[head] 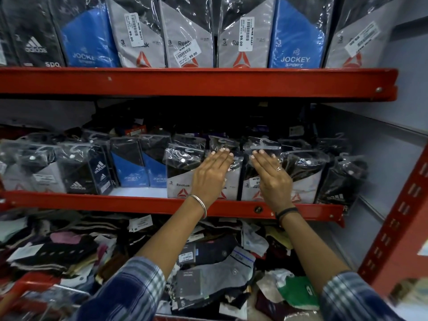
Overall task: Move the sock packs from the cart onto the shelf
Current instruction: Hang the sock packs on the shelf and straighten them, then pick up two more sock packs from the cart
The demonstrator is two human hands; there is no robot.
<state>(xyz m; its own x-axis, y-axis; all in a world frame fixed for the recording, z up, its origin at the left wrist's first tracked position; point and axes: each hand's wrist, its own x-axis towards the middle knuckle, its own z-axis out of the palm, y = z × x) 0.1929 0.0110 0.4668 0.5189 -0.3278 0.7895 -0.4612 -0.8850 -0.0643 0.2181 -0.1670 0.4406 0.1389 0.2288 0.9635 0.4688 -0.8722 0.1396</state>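
Packs [208, 172] stand on the shelf [139, 201] under both flat, spread hands, left hand [212, 174] and right hand [271, 176] pressing them back; placing seems nearly done.

A shop; price-tagged sock packs [190, 172] on red shelves [162, 202].

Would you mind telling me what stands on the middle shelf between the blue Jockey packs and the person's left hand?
In the head view, one grey Reebok pack stands between the Jockey packs and the left hand.
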